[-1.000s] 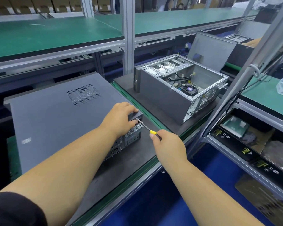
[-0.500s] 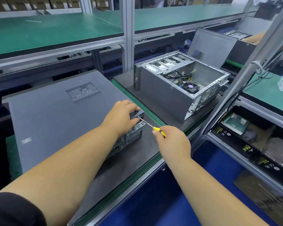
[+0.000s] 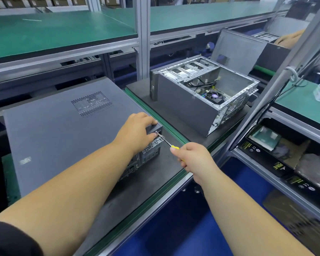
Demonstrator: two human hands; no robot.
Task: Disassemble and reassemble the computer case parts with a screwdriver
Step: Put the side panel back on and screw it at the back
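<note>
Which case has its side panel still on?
The near case under the left hand: its panel is closed. The far case lies open, fan showing.

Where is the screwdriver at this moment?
In the head view, centre: the right hand holds the screwdriver, its tip at the closed case's rear corner, beside the left hand.

**Room around the near corner of the case**

We have bare dark counter [image 3: 161, 174] open in front of the closed grey metal computer case [image 3: 63, 137], and a clear strip between it and the open silver-framed computer case [image 3: 201, 93] beyond. An upright aluminium post [image 3: 142, 43] blocks the far side, and a slanted aluminium frame bar [image 3: 277, 85] closes off our right.
</note>
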